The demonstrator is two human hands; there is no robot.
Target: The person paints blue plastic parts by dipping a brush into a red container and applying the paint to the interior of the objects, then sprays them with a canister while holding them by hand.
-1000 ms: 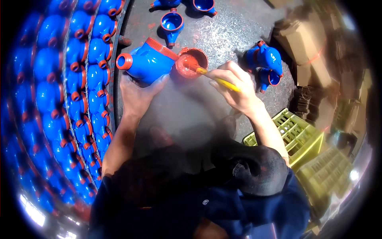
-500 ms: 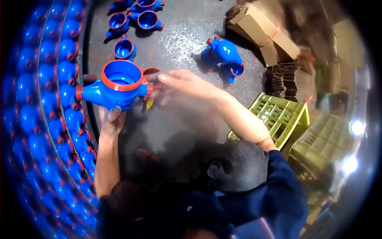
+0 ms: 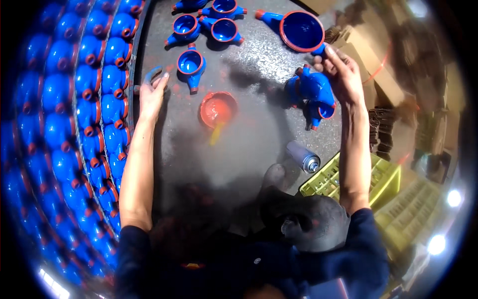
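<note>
both hands reach out: right hand (image 3: 343, 79) touching blue casting (image 3: 311, 87) (red-rimmed).

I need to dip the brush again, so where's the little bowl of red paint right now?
In the head view, the bowl of red paint sits mid-floor between both hands, just below a small blue casting, with the yellow brush resting in it.

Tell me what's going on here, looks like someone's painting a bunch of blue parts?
A person sits at a dark worktable among blue cast housings with red rims. Their right hand grips a large blue housing by its spout at the far side. Their left hand rests flat on the table's left edge. A bowl of red paint with a yellow brush sits between them, untouched. Rows of finished blue housings fill the left.
</note>
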